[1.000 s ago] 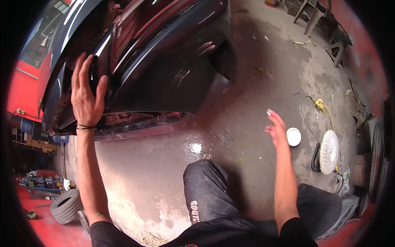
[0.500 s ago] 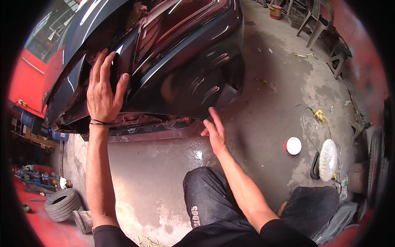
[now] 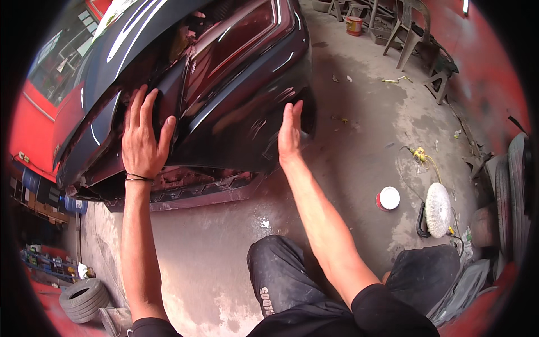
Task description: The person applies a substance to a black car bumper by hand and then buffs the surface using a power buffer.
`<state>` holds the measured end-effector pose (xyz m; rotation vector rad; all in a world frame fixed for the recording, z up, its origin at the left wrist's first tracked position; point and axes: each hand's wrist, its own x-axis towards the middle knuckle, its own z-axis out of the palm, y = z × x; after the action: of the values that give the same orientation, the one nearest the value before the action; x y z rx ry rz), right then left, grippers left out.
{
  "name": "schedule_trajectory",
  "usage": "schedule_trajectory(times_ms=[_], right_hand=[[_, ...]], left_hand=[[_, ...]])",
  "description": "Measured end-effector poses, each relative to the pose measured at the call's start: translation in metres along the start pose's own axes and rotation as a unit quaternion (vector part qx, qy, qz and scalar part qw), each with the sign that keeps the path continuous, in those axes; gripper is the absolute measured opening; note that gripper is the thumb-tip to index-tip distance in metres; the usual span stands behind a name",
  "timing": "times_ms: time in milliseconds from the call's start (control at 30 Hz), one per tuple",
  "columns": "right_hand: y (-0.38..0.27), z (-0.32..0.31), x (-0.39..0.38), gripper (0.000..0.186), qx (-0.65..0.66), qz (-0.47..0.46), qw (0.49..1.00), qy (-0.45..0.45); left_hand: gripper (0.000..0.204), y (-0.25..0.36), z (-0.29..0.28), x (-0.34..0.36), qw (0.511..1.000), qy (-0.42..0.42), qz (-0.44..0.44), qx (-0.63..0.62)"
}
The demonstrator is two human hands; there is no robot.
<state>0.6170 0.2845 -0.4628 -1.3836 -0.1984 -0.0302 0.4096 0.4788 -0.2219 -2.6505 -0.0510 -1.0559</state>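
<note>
The left hand (image 3: pixel 145 140) lies on the front of the dark car (image 3: pixel 236 135), fingers a bit apart, with nothing seen in it. The right hand (image 3: pixel 290 132) is up by the car's side, fingers close together and holding nothing that I can see. I cannot tell if it touches the paint. Pale streaks (image 3: pixel 258 128) sit on the car just left of the right hand.

I think soft, flat fingers are best here, with no nails on the shiny paint. The left hand should lean lightly, and its wristband (image 3: pixel 139 178) should not scrape.

A second ago the right hand was down near the white-lidded tub (image 3: pixel 388 199); now it is up at the car, and the tub is off to its lower right. The left hand is still on the car. The fluffy white pad (image 3: pixel 437 209) lies past the tub.
</note>
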Motion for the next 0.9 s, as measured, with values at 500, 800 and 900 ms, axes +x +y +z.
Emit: schedule_trajectory(times_ms=[500,800,900], right_hand=[[0.004,-0.036,-0.082,0.079,0.216,-0.002,0.973,-0.082],[-0.050,0.003,-0.084,0.072,0.195,-0.101,0.957,-0.191],[-0.018,-0.008,-0.110,0.070,0.177,-0.069,0.967,-0.172]], left_hand=[[0.065,-0.002,-0.007,0.001,1.000,0.001,0.010,0.015],[0.065,-0.010,-0.006,-0.001,1.000,-0.003,0.016,0.015],[0.065,-0.014,-0.011,-0.002,1.000,0.000,0.018,0.017]])
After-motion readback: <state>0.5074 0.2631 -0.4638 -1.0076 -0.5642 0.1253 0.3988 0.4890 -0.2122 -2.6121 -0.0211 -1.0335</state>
